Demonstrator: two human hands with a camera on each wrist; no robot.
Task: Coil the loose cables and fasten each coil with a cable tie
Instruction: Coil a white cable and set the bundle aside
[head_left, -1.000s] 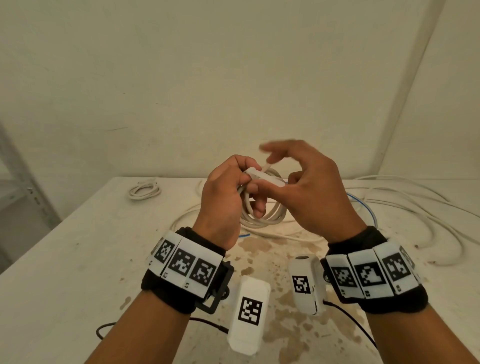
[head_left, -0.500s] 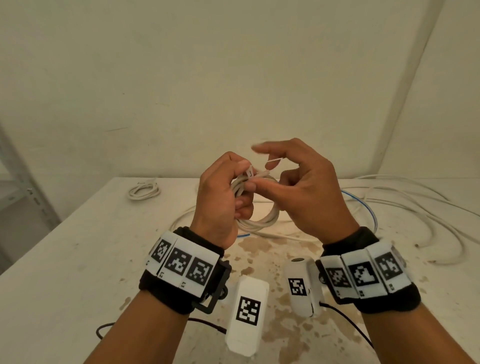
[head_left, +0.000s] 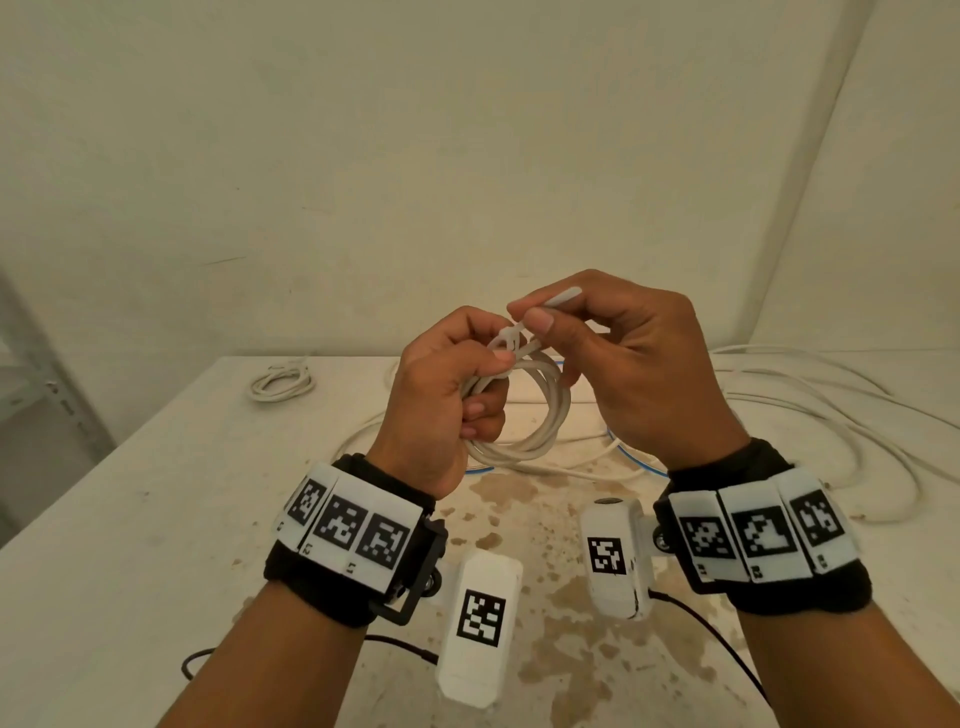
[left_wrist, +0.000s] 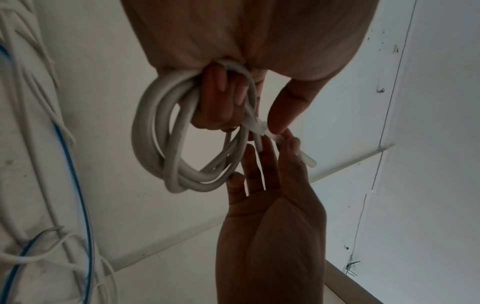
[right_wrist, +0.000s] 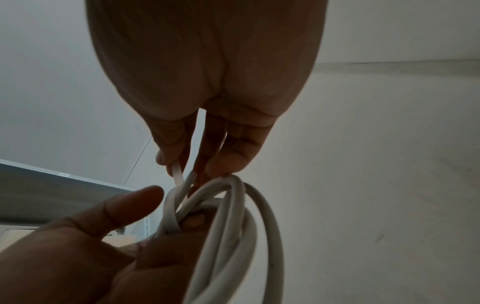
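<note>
A white cable coil (head_left: 540, 415) hangs in the air above the table, gripped by my left hand (head_left: 457, 395) with fingers curled through its loops. A white cable tie (head_left: 511, 338) wraps the top of the coil. My right hand (head_left: 540, 317) pinches the tie's free tail (head_left: 563, 297) between thumb and forefinger, just right of the left hand. In the left wrist view the coil (left_wrist: 166, 148) loops below my fingers and the tie head (left_wrist: 257, 128) sits beside my thumb. The right wrist view shows the tie tail (right_wrist: 178, 174) rising from the coil (right_wrist: 233, 226).
Loose white cables (head_left: 810, 405) and a blue cable (head_left: 636, 460) sprawl over the stained white table (head_left: 130, 519) at the back right. A small tied white coil (head_left: 283, 382) lies at the back left. A metal shelf frame (head_left: 47, 395) stands left of the table.
My right hand went from spread fingers to pinching the tie's tail and drew it up to the right. The tie loop now sits closer round the coil. The left hand kept its grip.
</note>
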